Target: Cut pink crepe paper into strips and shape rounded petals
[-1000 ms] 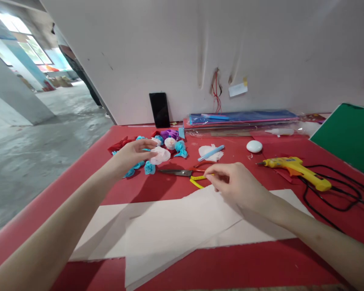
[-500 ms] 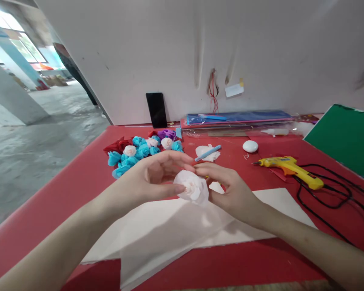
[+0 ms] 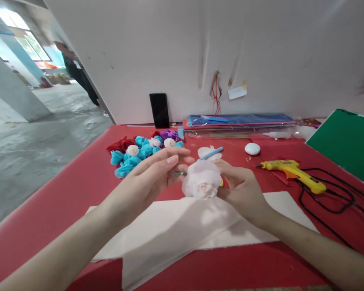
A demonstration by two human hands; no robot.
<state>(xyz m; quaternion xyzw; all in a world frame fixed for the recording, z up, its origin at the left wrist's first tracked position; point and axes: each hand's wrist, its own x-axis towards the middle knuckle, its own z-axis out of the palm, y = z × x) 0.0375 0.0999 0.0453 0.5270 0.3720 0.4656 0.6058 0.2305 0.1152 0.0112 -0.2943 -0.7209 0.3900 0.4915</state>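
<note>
One pale pink, ruffled paper flower (image 3: 203, 180) is above the white paper sheets (image 3: 157, 230), between the hands. The right hand (image 3: 244, 190) has its grip closed on the flower's right side, fingers and thumb drawn together near the back edge; this seems to support the thin layers without crushing the rosette, which faces the wearer. The left hand (image 3: 151, 176) is open, fingers loosely spread and thumb raised, just beside the petals; whether a fingertip touches them, I cannot tell. It holds nothing visible.

Beyond the left hand, blue, red, purple and pale paper flowers (image 3: 133, 155) sit bunched on the red counter (image 3: 230, 266), probably to leave working room in front. At the right, the yellow glue gun (image 3: 291, 167) lies on its side, its nozzle pointing left, perhaps for easy reach by the right hand. The black phone (image 3: 159, 111) leans upright against the white panel (image 3: 133, 52), seemingly using it as a backrest.
</note>
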